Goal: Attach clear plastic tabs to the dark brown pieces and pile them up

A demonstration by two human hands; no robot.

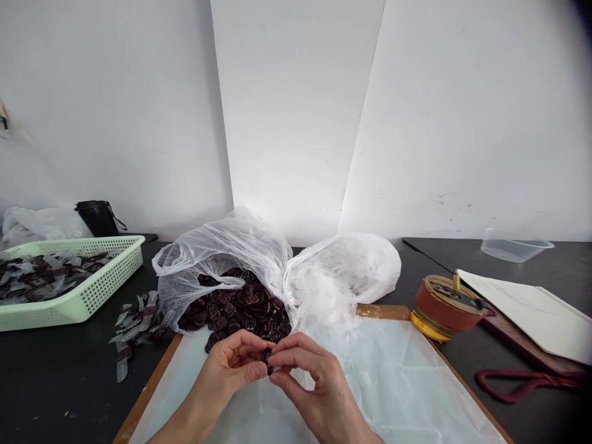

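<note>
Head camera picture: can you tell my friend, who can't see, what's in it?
The left hand and right hand pinch one dark piece over a white sheet. Behind them an open bag holds many such pieces; a green basket sits far left.

green basket (pixel 106 280) far left | tape roll (pixel 444 308) right | red scissors (pixel 522 383) beside it | clear tub (pixel 515 248) back right
</note>
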